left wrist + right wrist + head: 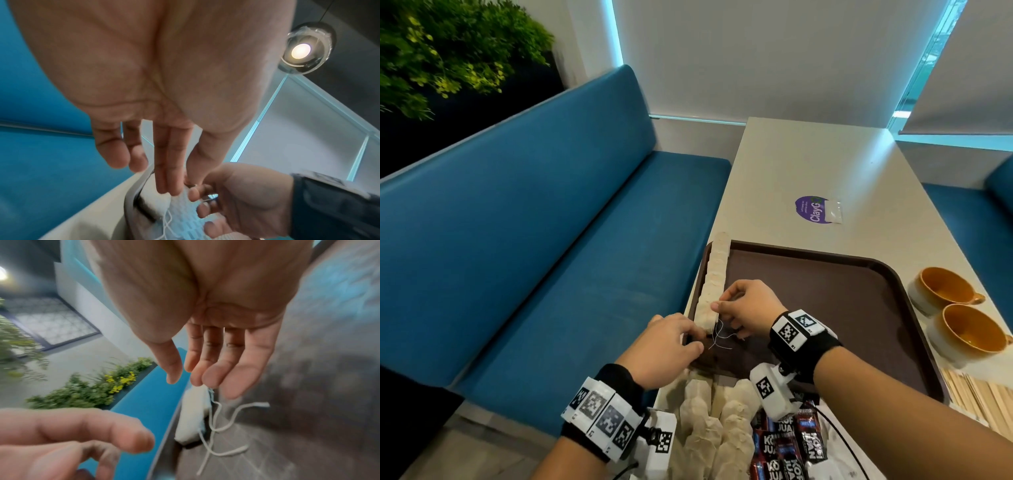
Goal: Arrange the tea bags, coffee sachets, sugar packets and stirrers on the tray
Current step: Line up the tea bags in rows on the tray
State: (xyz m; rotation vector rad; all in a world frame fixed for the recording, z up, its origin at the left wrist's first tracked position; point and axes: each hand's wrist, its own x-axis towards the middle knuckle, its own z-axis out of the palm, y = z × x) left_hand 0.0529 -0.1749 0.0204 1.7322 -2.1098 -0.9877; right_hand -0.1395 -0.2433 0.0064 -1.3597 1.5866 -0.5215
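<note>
One tea bag row (714, 281) along tray (825, 291) left rim; bags light, soft, crushable, strings tangle; right hand (748, 306) fingertips pinch near bag, left hand (667, 346) relaxed, touching; take bag by edges.

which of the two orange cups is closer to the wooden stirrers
The nearer cup, just beside the stirrers; the other cup sits farther up the table.

Your right hand (746, 308) covers the near end of the row of beige paper tea bags (714, 284), so its grip there stays unclear. The heap of loose beige tea bags (709, 425) and the red-and-black coffee sachets (787, 445) are cut by the bottom edge. The pale wooden stirrers (976, 397) run off the right edge.
</note>
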